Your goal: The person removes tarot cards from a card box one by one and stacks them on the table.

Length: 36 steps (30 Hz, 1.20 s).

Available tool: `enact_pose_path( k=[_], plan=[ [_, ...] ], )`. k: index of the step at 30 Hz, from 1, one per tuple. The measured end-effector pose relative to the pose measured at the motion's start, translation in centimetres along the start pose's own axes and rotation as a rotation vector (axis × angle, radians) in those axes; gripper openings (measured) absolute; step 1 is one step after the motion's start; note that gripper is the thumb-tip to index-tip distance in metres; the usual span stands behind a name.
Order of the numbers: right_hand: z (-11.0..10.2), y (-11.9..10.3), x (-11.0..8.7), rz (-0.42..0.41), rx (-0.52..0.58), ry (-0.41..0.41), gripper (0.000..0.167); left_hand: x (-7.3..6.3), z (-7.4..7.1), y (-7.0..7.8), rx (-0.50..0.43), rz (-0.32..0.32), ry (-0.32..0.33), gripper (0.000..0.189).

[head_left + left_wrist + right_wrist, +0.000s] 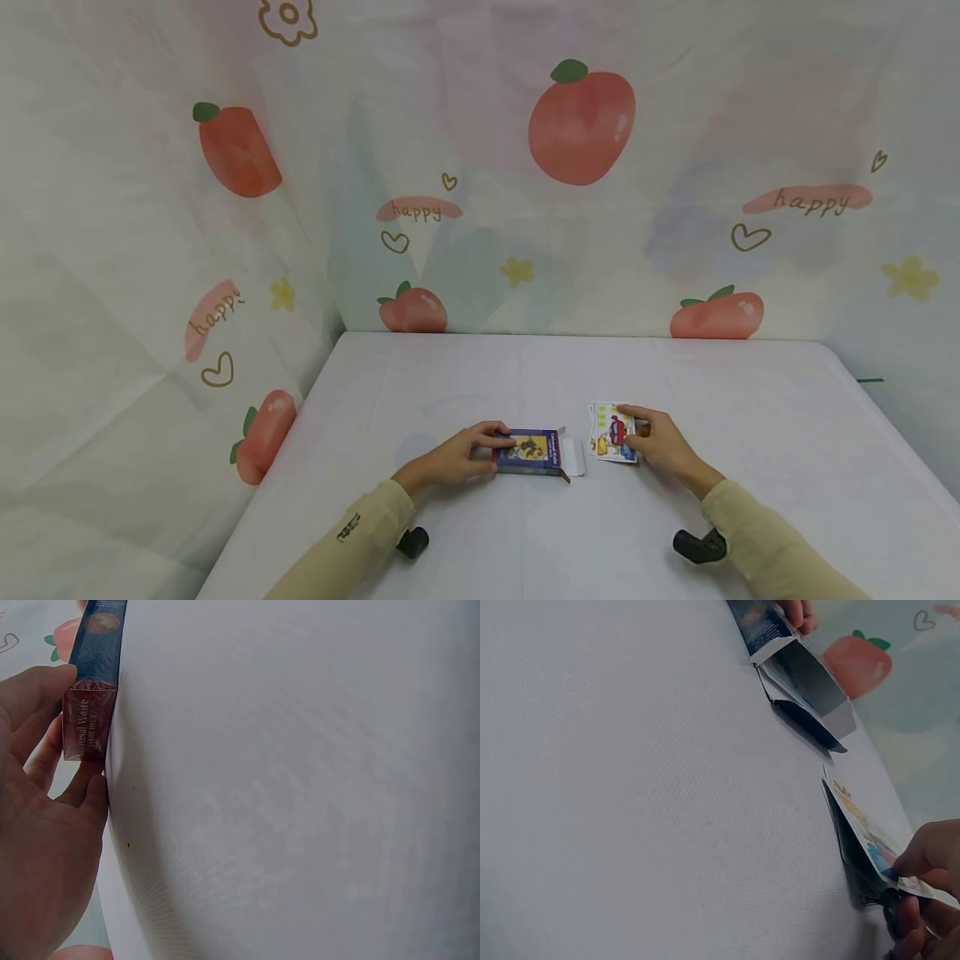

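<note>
Cards [613, 433] sit pinched in the right hand [663, 446], held at the end farther from the box, thumb and fingers on opposite faces of the small stack. The left hand [457, 454] grasps the box [528, 450] itself by its closed end, fingers over the printed top and the thumb low on the near side. Both grips look firm enough to steady what they hold, though that is a judgement. The cards lie just to the right of the box, apart from it, with a bright picture on the uppermost one; the right wrist view shows darker layers spread a little beneath that face. On the box's card-side end the white flap [573, 457] stands out and the mouth gapes towards the stack. As for progress, the box is unfastened and at least some cards are outside it; bringing the two together or drawing them farther apart remains unsettled, since a single moment gives no direction. Whether more cards are inside the box cannot be made out. Beneath the box spreads the white tablecloth [450, 375]; nearer the person than the box, black wrist gear [701, 546] shows by each pale sleeve [772, 542], and beyond the box hangs a fruit-printed backdrop [480, 125].
</note>
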State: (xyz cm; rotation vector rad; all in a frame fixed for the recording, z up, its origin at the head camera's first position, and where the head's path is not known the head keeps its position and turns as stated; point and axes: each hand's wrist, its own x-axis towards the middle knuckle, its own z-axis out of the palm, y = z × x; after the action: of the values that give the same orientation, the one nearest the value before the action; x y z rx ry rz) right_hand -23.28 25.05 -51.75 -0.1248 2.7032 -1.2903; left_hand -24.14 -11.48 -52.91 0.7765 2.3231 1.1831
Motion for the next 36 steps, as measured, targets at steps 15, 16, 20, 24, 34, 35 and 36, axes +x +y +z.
enact_pose_path(
  k=[15,16,20,24,34,35,36],
  plan=[
    [-0.02,0.62,0.41,-0.051,-0.137,0.006,0.058,0.07,0.11,-0.23,0.013,0.014,0.002,0.05],
    [0.0,0.61,0.43,-0.049,-0.14,0.003,0.058,0.07,0.12,-0.24,0.013,0.015,0.002,0.05],
    [0.02,0.34,0.36,-0.05,-0.151,-0.004,0.058,0.08,0.11,-0.18,0.008,0.016,0.002,0.05],
    [0.04,0.22,0.42,-0.078,-0.154,-0.005,0.057,0.05,0.09,-0.09,0.01,0.012,0.002,0.05],
    [0.13,0.25,0.63,-0.093,-0.16,0.008,0.055,-0.03,0.06,0.08,0.016,0.006,-0.001,0.05],
    [0.16,0.3,0.63,-0.1,-0.16,0.011,0.055,-0.04,0.06,0.08,0.014,0.006,-0.001,0.05],
    [0.19,0.38,0.66,-0.105,-0.161,0.015,0.054,-0.04,0.06,0.07,0.011,0.006,-0.001,0.05]
  ],
)
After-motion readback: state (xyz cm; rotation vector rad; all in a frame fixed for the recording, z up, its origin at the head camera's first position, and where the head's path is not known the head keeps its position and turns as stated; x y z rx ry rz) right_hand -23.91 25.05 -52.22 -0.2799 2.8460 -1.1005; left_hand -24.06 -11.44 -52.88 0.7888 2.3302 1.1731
